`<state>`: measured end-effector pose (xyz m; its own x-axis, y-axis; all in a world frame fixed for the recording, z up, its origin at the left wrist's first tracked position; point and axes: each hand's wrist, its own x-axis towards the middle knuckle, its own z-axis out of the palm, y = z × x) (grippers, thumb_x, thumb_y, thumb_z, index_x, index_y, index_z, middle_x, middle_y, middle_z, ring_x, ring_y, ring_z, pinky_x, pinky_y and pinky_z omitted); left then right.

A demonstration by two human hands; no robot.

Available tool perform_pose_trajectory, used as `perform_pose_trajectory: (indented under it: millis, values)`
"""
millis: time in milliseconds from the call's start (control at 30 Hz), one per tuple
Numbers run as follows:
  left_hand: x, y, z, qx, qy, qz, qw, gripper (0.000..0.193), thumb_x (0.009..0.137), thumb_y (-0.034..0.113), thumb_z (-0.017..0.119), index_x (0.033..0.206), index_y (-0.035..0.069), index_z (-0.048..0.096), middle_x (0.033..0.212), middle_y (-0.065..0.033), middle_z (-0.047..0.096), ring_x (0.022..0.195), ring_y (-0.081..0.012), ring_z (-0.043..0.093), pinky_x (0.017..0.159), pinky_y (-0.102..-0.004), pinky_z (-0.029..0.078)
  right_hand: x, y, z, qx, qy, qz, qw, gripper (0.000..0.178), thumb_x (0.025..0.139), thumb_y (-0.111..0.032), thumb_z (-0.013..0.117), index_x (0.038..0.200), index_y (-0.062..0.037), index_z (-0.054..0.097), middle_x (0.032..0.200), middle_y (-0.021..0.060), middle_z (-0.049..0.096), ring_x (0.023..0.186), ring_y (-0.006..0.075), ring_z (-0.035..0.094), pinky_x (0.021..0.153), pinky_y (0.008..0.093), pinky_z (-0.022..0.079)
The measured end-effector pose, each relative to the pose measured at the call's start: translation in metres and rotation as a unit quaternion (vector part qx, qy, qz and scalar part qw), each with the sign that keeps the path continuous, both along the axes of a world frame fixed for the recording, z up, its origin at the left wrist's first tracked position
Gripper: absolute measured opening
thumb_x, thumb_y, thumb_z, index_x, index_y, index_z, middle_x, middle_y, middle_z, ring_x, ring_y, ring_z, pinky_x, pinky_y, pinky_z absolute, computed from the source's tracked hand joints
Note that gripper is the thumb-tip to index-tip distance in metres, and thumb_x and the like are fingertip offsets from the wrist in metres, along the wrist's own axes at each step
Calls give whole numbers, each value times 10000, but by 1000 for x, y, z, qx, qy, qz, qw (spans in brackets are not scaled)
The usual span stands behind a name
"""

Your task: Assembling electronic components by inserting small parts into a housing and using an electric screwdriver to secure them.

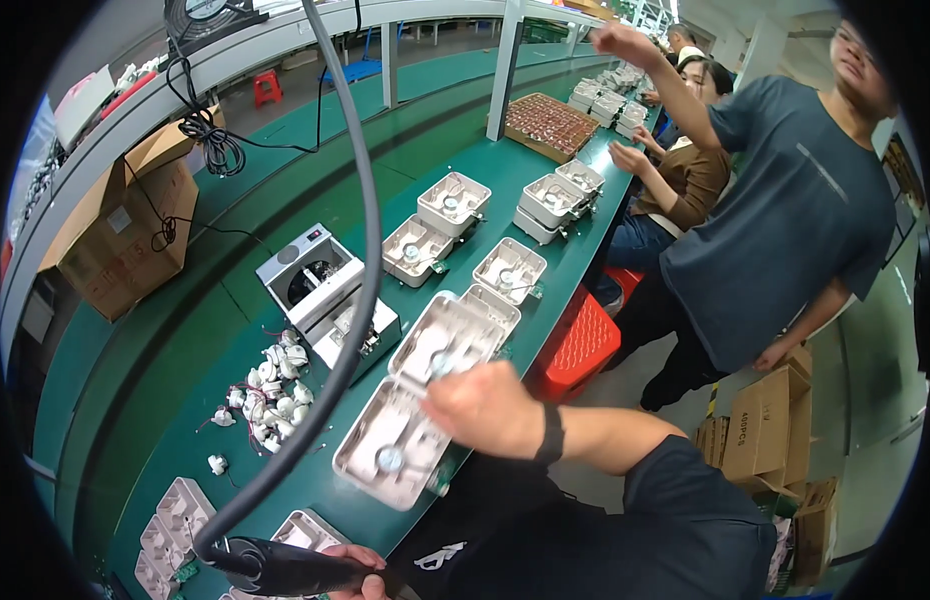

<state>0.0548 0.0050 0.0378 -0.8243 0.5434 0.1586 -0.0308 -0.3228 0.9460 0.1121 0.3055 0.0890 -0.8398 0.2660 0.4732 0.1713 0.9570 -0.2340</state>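
Observation:
My right hand (485, 408), with a black wristband, is closed in a fist over the edge between two open off-white plastic housings; what its fingers hold, if anything, is hidden. The nearer housing (373, 470) has a round silvery disc and wires inside. Just beyond lies the other housing (450, 325). At the lower edge, my left hand (353, 572) is wrapped round the end of a black cylindrical tool (285, 566). A thick dark cable (370, 230) arches from the tool up across the view. Beside this hand sits another housing (303, 530), partly covered.
A white box-shaped machine (325, 290) stands left of the housings, with a heap of small white wired parts (273, 400) nearby. More housings (455, 203) line the green bench. On the right, a person (785, 210) stands by a red stool (582, 340).

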Motion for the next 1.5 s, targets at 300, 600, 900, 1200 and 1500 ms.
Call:
perform_pose_trajectory:
  millis: [300, 600, 900, 1200, 1500]
  values:
    - [-6, 12, -10, -22, 2, -45, 999, 438, 927, 91, 619, 1315, -26, 452, 1086, -119, 577, 957, -206, 548, 885, -342, 455, 16, 161, -2, 103, 0, -115, 988, 267, 832, -287, 702, 656, -99, 635, 617, 128, 623, 616, 331, 656, 565, 449, 521]
    - [0, 19, -10, -62, 4, -16, 998, 398, 937, 39, 582, 1311, -21, 462, 1084, -104, 576, 961, -196, 547, 903, -339, 446, 23, 194, -38, 96, -82, -144, 982, 291, 857, -362, 677, 725, -103, 688, 647, 142, 649, 645, 346, 668, 603, 468, 524]
    - [6, 15, 3, -89, -19, -18, 996, 349, 930, -1, 576, 1268, -7, 490, 1088, -90, 579, 984, -184, 541, 920, -318, 430, 31, 130, -14, 58, 105, -137, 983, 196, 845, -254, 742, 855, -66, 689, 688, 120, 662, 622, 306, 666, 565, 400, 528]
    - [8, 29, 2, -92, -45, -47, 994, 339, 924, -15, 577, 1254, -16, 502, 1100, -86, 575, 995, -184, 540, 920, -311, 430, 13, 1, -92, -24, -59, -118, 991, 575, 879, -315, 691, 1337, -15, 519, 1204, 127, 634, 981, 243, 653, 697, 355, 560]
    - [17, 33, -5, -81, -16, -29, 996, 406, 918, -27, 563, 1311, -29, 459, 1111, -99, 571, 946, -183, 536, 870, -311, 447, 24, 37, -97, 28, -30, -76, 996, 590, 870, -295, 696, 1333, 22, 513, 1249, 147, 607, 1030, 233, 642, 831, 317, 534]
